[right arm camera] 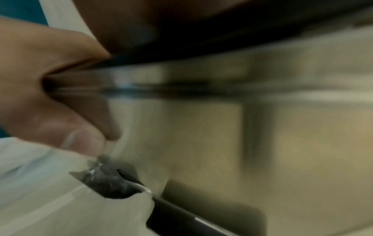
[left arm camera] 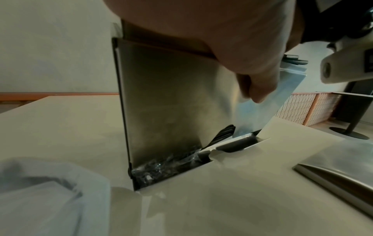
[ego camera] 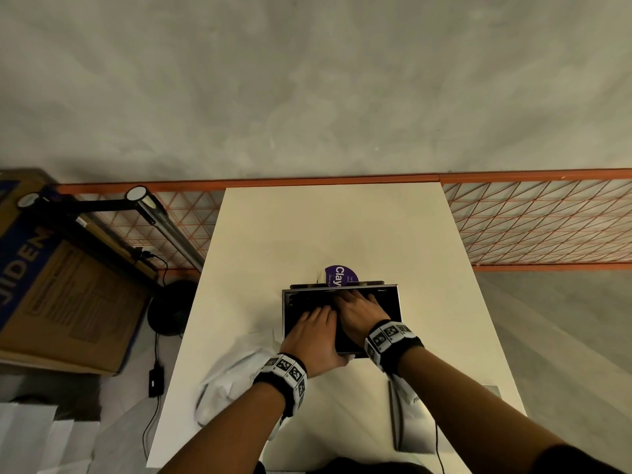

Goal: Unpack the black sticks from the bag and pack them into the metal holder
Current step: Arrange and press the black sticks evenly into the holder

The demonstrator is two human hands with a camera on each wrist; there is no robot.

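The metal holder stands upright in the middle of the white table, its open top filled with black sticks. My left hand and right hand both lie on top of the sticks with their fingers laid flat. In the left wrist view my thumb runs down the holder's near wall onto a pale plastic strip. The blurred right wrist view shows a thumb against the holder's wall. The crumpled white bag lies at the near left.
A purple "Clay" label stands just behind the holder. A flat metal piece lies at the near right. Beyond the table are an orange wire rack, a lamp arm and a cardboard box to the left.
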